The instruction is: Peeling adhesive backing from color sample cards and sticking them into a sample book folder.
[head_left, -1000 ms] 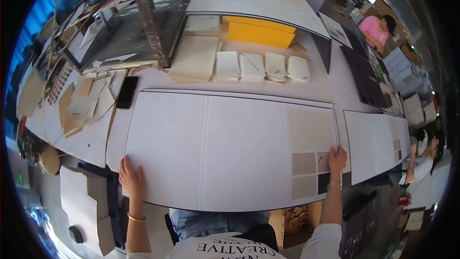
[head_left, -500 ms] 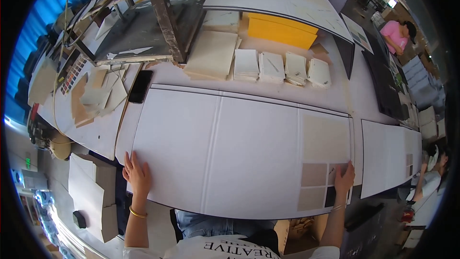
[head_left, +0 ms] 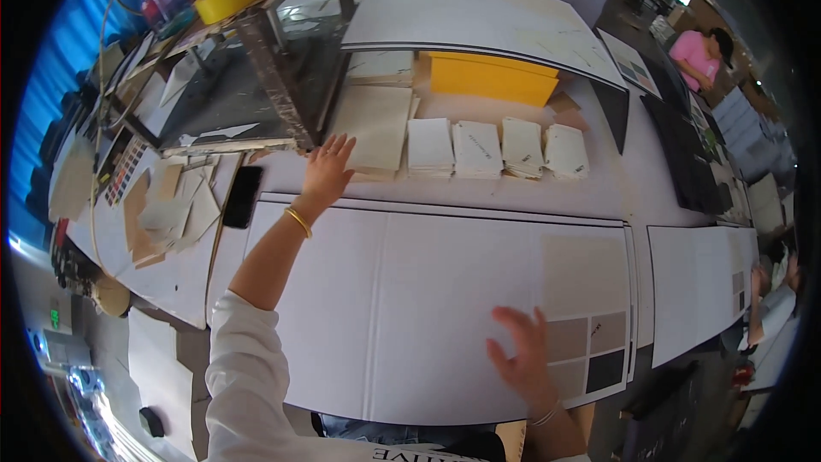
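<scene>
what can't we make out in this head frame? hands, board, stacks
Head view only:
- Right hand: motion-blurred; contact with the white board cannot be told.
- Left hand: fingertips near the tall card stack; touching or just above, unclear.
- Board's near edge: partly hidden by the person's sleeve and body.
- Four small stacks: marks on top too small to read.
- Phone: screen dark, state unknown.

1. A large folded board [head_left: 410,308] lies flat on the table [head_left: 616,188], nearest the person.
2. At its 12 o'clock, four small card stacks [head_left: 496,150] sit in a row – a bigger stack [head_left: 376,124] just at their 9 o'clock.
3. A box [head_left: 492,77] lies beyond the row, at 12 o'clock.
4. A phone [head_left: 242,197] lies at the board's 10 o'clock – loose paper scraps [head_left: 167,210] at the phone's 9 o'clock.
5. A second board [head_left: 697,278] lies at 3 o'clock.
</scene>
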Demonstrator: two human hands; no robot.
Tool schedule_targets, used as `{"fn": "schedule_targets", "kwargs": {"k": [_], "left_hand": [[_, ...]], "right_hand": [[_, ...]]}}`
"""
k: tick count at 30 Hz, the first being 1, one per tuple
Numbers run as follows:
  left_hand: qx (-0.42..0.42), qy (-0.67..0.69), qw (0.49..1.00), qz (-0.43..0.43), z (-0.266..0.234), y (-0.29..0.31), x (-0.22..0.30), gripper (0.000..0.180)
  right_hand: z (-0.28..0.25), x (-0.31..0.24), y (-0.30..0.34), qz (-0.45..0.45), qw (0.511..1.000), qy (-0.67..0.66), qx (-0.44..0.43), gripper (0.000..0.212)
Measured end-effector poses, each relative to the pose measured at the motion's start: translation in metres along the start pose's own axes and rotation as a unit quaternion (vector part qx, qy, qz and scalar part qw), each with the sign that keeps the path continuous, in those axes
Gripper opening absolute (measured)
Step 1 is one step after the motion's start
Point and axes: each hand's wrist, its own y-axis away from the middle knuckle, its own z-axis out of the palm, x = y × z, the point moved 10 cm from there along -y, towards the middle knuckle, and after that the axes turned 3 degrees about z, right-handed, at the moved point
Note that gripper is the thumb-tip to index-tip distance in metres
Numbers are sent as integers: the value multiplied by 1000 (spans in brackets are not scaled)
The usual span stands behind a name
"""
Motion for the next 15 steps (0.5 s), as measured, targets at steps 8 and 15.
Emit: {"fn": "schedule_targets", "kwargs": {"k": [8,15], "left_hand": [[6,-46,991,122,10,-5,8,6],[110,-38,986,122,-52,28,9,22]], "right_hand": [[56,-21,18,58,985,-122,-108,26],[57,-53,13,-4,986,-140,-88,22]]}}
